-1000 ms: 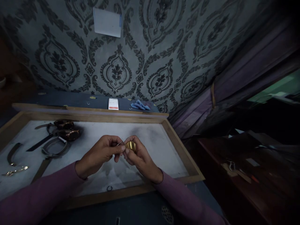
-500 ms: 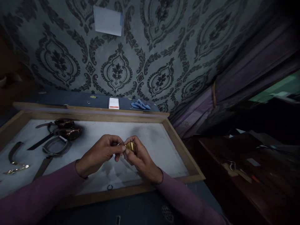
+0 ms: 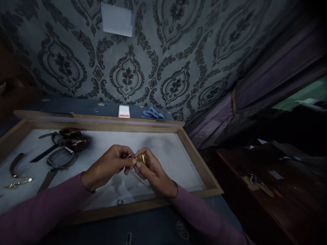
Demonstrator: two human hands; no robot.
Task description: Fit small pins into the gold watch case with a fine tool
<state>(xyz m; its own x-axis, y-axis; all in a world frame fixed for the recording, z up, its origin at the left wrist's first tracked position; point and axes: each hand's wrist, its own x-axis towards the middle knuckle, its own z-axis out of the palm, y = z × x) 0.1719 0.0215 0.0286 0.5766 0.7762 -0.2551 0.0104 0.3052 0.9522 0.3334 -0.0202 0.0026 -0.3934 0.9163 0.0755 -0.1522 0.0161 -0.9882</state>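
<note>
My right hand (image 3: 155,173) is closed around a gold-coloured round metal piece (image 3: 142,159), which looks like a watch case, above the white tray bottom. Its shiny curved face shows between the fingers and thumb. Pressed against its left edge are the fingertips of my left hand (image 3: 112,166), bent in a pinch. A thin shiny metal bit (image 3: 130,154) sticks out of that pinch; the fingers hide the rest, so its kind cannot be made out. The two hands touch at the fingertips.
The wooden-framed tray (image 3: 204,170) holds dark straps (image 3: 48,178), brown goggle-like pieces (image 3: 76,144), a gold chain-like piece (image 3: 19,183) and a small dark ring (image 3: 120,202). Behind it lie a blue cloth (image 3: 153,112) and a small white box (image 3: 124,111). A reddish-brown desk (image 3: 288,200) stands right.
Both hands keep nearly the same place and grip. The gold-coloured piece has tilted slightly, and the thin metal bit shows a little differently. The view has shifted very slightly.
</note>
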